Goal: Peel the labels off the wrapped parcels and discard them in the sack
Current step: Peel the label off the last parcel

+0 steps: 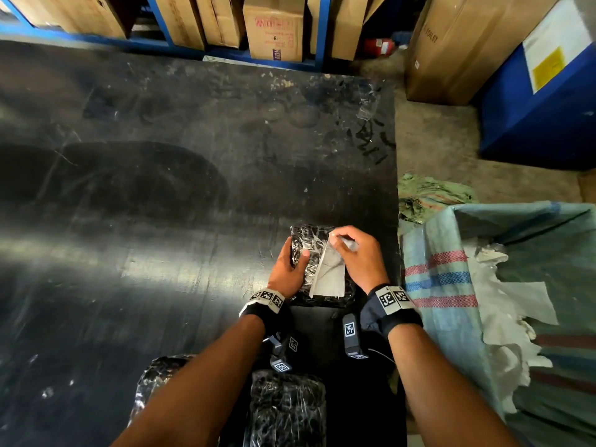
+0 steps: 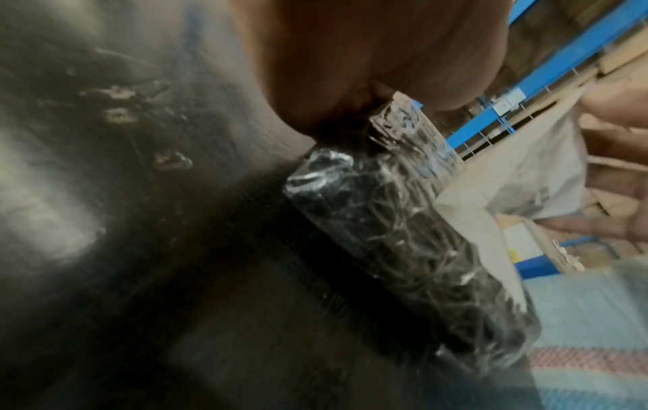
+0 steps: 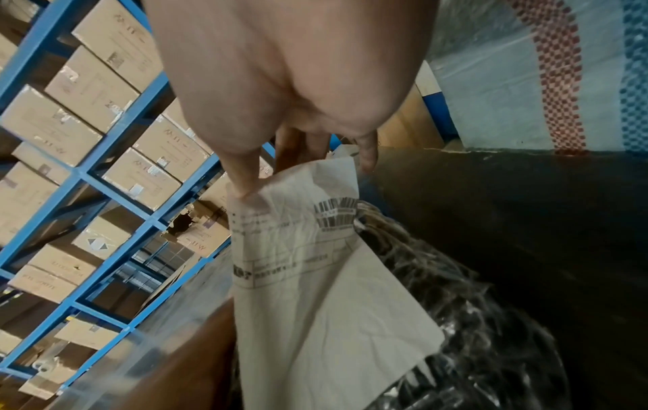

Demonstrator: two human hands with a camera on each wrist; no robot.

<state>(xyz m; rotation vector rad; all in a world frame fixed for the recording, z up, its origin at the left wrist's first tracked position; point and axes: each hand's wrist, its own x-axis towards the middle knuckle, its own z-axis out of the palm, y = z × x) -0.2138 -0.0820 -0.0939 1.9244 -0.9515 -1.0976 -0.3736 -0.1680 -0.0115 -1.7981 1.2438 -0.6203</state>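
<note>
right hand (image 1: 358, 253) pinching label (image 1: 329, 275) corner | left hand (image 1: 288, 267) clamping parcel (image 1: 306, 250) flat | yank too fast and it'll probably rip (thin paper)

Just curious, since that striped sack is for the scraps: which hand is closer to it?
The right hand, pinching the label on the parcel, is beside the sack. The left hand holds the parcel's far side, farther away.

Parcel (image 1: 311, 250) on table (image 1: 161, 188) near its right edge, sack (image 1: 451, 285) just right, shelving (image 1: 225, 27) behind.
</note>
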